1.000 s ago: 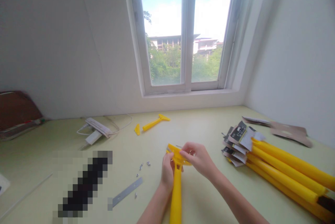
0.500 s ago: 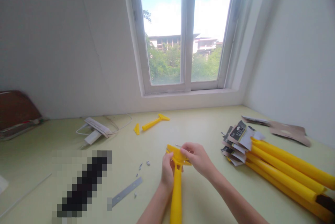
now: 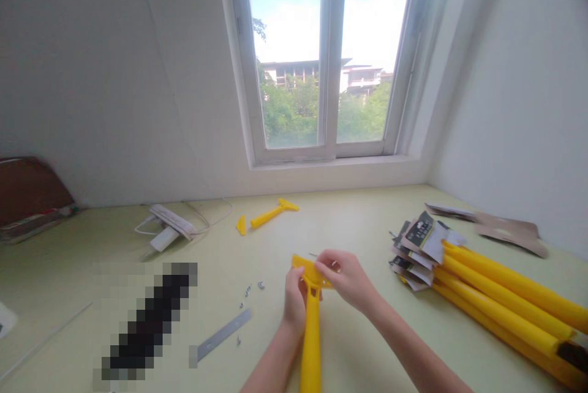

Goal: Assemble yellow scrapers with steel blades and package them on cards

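Observation:
Both my hands are at the head of a yellow scraper (image 3: 312, 325), whose long handle points down toward me. My left hand (image 3: 294, 295) is closed around the left side of the head. With the thumb and bent fingers of my right hand (image 3: 342, 273), I pinch the upper right of the head, and a thin metallic edge shows just above it. What lies under my right fingertips is hidden. To the left of my hands a flat metal blade (image 3: 224, 335) rests on the table, with several small screws (image 3: 248, 290) nearby.
A smaller yellow scraper (image 3: 273, 214) and a yellow piece (image 3: 241, 225) lie farther back. Several yellow handles (image 3: 500, 295) with card labels are stacked on the right, near brown card packaging (image 3: 509, 231). A power strip (image 3: 172, 221) with cables and a blurred-out dark object (image 3: 149, 322) are leftward.
My right hand has shifted slightly on the scraper head, and the yellow part at the head's right side now sits more in line with it. My left hand keeps its grip.

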The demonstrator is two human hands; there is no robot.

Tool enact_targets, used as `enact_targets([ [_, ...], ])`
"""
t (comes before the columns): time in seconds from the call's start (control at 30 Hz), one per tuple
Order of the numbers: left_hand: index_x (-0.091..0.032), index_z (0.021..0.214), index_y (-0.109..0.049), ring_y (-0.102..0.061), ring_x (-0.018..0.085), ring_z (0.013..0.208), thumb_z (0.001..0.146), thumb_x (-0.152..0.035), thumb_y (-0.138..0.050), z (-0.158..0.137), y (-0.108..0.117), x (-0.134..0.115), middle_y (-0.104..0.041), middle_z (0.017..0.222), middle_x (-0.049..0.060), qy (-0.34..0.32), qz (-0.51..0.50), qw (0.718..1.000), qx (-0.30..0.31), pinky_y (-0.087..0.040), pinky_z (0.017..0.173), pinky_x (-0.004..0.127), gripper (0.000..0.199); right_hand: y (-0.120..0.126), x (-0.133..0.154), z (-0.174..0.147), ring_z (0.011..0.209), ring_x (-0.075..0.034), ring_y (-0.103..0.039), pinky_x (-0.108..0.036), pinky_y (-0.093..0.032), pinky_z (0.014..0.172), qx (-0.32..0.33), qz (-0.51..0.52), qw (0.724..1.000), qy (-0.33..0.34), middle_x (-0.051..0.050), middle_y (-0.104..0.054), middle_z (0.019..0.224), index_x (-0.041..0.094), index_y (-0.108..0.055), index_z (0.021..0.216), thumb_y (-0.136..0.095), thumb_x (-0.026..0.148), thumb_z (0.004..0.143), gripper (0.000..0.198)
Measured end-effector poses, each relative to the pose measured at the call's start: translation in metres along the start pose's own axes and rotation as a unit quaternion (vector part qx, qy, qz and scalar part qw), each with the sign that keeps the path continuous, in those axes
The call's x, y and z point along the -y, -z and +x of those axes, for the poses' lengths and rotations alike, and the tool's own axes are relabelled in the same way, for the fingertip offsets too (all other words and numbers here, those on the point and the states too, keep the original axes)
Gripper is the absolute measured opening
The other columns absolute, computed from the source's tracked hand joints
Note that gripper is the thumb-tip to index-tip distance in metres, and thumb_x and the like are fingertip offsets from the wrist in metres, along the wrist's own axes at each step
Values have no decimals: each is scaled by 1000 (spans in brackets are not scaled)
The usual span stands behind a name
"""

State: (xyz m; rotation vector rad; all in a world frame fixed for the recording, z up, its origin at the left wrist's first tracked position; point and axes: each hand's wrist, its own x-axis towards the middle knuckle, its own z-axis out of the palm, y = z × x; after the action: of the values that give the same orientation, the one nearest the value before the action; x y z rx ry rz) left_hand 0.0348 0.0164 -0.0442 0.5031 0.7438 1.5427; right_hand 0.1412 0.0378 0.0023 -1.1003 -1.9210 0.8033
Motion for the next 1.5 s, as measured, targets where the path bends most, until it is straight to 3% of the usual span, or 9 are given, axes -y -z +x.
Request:
enact_targets([
  [0.47,-15,63,-47,-44,8,38,70,-29,-44,1,-1,1,-49,47,-3,0,-20,1000,10,-31,39,21,16,1,-3,5,52,-12,-49,-21,-35,49,17,-5,999,-28,0,-58,54,15,-62,60,-44,20,68,20],
  [1.07,-15,60,-47,-44,9,38,70,-28,-44,3,4,2,-48,45,-3,-27,22,999,4,-33,38,21,17,-2,3,0,57,-11,-48,-21,-37,55,-5,-57,997,46,0,-53,59,16,-59,62,-47,12,69,14],
  [1.27,-14,61,-48,-43,9,38,75,-36,-42,1,1,0,-48,46,-2,-25,33,999,7,-34,37,21,27,-4,0,-1,60,-11,-49,-21,-38,55,-2,-69,996,60,-1,-53,63,17,-59,65,-46,10,71,16],
  [1.5,-13,66,-49,-42,8,38,72,-33,-52,-2,-3,-4,-47,46,-4,-54,123,991,6,-33,37,20,21,-4,2,-2,81,-17,-52,-29,-39,74,-56,-93,990,86,-5,-57,81,18,-60,67,-48,16,73,13],
])
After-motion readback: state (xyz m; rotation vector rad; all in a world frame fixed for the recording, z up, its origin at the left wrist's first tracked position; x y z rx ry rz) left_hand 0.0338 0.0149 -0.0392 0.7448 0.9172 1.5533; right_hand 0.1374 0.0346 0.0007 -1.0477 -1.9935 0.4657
